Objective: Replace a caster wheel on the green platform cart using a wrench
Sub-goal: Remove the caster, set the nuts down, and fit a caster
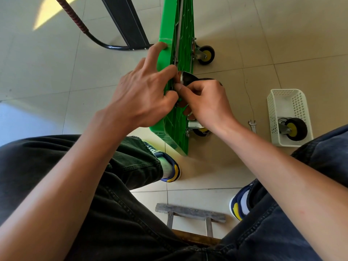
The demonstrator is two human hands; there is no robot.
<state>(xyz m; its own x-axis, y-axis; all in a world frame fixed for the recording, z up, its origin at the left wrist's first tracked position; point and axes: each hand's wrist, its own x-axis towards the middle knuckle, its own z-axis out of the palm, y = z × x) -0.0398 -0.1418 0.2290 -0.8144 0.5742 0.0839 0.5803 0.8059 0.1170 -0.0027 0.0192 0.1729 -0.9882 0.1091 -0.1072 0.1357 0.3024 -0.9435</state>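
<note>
Pale floor tiles surround the upended green plastic platform cart [180,34], where the left hand [145,95] steadies its edge with fingers spread and the right hand [209,102] grips a black caster wheel [190,78] that could slip before bolting, while the small steel wrench [252,125] lies untouched.

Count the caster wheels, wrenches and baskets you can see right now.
Caster wheels: 4 – far on cart, in the right hand at, near on cart, in basket
Wrenches: 1
Baskets: 1
Total: 6

The cart [177,34] stands on its edge on the floor [56,76], running from 12 o'clock toward the centre. Both hands [146,95] [209,98] meet at its underside. At 3 o'clock lies a wrench [252,126], then a basket [288,117] with a wheel [296,129] in it. A stool [190,213] sits at 6 o'clock.
</note>
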